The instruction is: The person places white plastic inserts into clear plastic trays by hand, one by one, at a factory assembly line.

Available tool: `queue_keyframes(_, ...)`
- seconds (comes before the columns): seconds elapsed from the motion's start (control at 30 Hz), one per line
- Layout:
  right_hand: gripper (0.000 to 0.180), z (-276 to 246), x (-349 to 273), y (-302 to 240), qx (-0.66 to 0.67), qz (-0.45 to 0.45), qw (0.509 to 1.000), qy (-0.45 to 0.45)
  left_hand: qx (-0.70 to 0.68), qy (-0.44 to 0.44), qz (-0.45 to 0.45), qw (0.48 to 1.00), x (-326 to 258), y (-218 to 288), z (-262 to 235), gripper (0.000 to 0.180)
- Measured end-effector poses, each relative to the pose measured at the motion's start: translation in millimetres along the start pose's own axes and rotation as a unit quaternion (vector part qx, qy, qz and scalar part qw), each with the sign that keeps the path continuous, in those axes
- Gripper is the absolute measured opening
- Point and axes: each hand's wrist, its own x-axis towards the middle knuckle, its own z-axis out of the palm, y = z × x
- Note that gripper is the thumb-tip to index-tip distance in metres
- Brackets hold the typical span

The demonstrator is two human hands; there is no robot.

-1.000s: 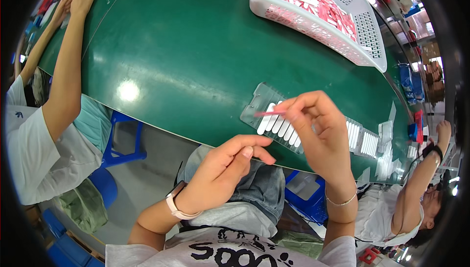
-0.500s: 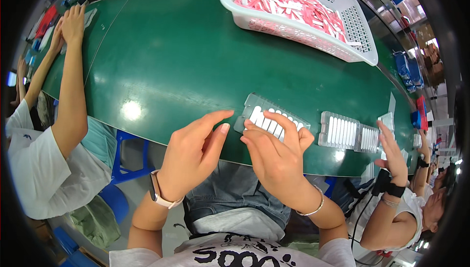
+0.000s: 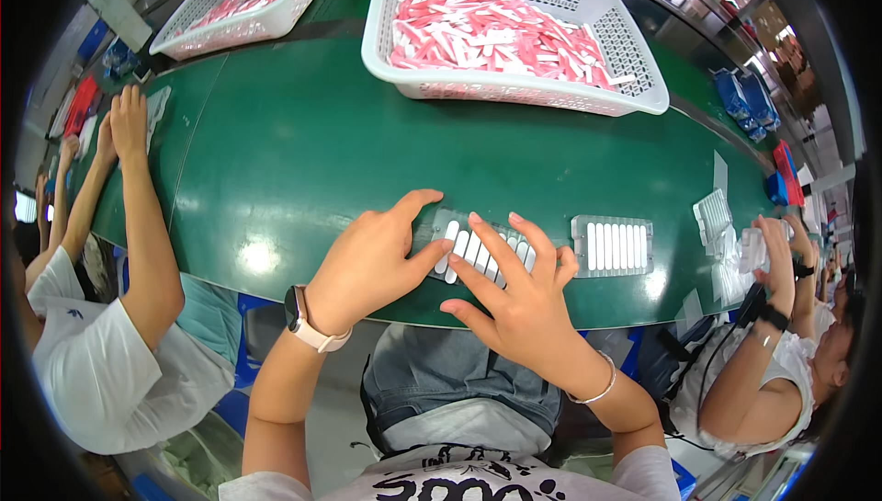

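A clear plastic tray (image 3: 439, 225) with a row of white sticks (image 3: 470, 251) lies on the green table in front of me. My left hand (image 3: 377, 257) is at its left end, index finger and thumb apart. The thumb tip touches or nearly touches the leftmost stick. Over the tray, my right hand (image 3: 528, 294) spreads its fingers, fingertips on or just above the sticks and partly covering them. Neither hand grips anything that I can see. To the right lies a second clear tray (image 3: 613, 271) filled with white sticks.
A white basket (image 3: 514, 89) of pink and white sticks stands at the far side, another basket (image 3: 230, 37) at far left. At right a co-worker's hand (image 3: 779, 267) holds a clear tray near other clear trays (image 3: 715, 216). Another person's hands (image 3: 129, 124) work at left.
My right hand has gone from bunched fingers to spread ones. My left hand has moved to the tray's left end. The co-worker at right now holds a clear tray. The view has shifted.
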Motion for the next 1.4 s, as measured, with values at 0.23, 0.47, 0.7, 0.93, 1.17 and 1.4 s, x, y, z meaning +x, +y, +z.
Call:
queue_keyframes(0.23,0.041,5,1,-1,-0.064,0.034,0.997,0.038,0.021,-0.070,0.000,0.997,8,6,-5,0.041)
queue_keyframes(0.47,0.088,-54,-4,52,0.056,0.100,0.985,-0.132,0.047,-0.054,0.006,0.997,-8,6,2,0.066)
queue_keyframes(0.7,0.081,-96,-52,114,0.034,0.167,0.963,-0.211,0.167,-0.004,0.028,0.986,-10,29,31,0.084)
queue_keyframes(0.93,0.075,-110,-69,127,0.045,0.166,0.969,-0.178,0.160,-0.023,0.068,0.984,11,61,61,0.080)
queue_keyframes(1.17,0.072,-121,-98,178,-0.021,0.223,0.960,-0.167,0.204,-0.061,0.073,0.974,53,116,109,0.079)
queue_keyframes(1.4,0.074,-164,-105,247,0.038,0.205,0.970,-0.123,0.203,-0.082,0.164,0.962,86,129,124,0.074)
